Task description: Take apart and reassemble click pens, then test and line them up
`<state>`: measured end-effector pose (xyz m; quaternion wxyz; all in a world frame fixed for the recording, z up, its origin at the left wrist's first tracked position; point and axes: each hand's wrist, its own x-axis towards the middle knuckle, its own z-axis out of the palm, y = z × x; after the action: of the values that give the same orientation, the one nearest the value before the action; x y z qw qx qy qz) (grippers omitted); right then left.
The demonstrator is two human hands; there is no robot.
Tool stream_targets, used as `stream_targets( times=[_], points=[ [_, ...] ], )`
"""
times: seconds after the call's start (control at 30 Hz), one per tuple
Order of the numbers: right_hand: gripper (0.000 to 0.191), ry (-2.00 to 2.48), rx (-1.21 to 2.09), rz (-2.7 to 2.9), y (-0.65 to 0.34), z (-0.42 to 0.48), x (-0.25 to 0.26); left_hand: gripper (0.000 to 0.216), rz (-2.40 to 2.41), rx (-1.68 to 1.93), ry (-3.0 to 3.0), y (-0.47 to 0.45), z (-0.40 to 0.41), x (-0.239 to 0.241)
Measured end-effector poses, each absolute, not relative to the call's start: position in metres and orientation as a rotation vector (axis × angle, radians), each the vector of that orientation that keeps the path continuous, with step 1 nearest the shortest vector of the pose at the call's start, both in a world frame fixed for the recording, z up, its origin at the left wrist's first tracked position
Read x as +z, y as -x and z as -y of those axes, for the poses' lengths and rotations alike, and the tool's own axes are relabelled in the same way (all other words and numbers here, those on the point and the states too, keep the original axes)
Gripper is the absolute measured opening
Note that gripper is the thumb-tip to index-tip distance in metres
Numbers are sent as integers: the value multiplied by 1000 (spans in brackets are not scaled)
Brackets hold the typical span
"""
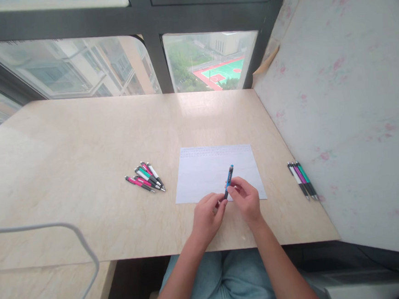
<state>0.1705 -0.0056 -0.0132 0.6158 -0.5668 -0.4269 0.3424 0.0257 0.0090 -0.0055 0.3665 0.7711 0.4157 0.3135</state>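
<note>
A blue pen (229,178) with a dark grip stands nearly upright between my two hands, above the lower edge of a white sheet of paper (205,176). My left hand (209,214) pinches the pen's lower end. Higher up, the fingers of my right hand (245,199) close on its blue barrel. Rows of small writing run along the top of the sheet; the part below looks blank. To the left lies a loose pile of several pens (148,175) in pink, green and white. Three pens (303,180), white, purple and green, lie side by side at the right.
The pale marble-patterned table (91,139) reaches back to a dark window frame (160,65). A floral-papered wall (352,123) bounds the right side. A grey cable (80,237) loops across the lower left corner. The table's front edge is just above my lap.
</note>
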Motion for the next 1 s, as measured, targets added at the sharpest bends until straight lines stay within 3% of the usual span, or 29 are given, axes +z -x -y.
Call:
stream_targets(
  times=[0.17,0.4,0.5,1.0],
  points=[
    [26,1505,711,834,-186,28,-1,12,-1097,878,-1984,-25,-11,-4],
    [27,2148,7,1108,-267,69,-4,13,-1167,970,-2042,-24,-14,-9],
    [28,2292,-145,1158,-294,72,-13,16,-1201,987,-2076,-24,-15,-11],
    [26,2316,-305,1137,-307,84,-38,13,-1247,830,-2188,-28,-16,-7]
  ],
)
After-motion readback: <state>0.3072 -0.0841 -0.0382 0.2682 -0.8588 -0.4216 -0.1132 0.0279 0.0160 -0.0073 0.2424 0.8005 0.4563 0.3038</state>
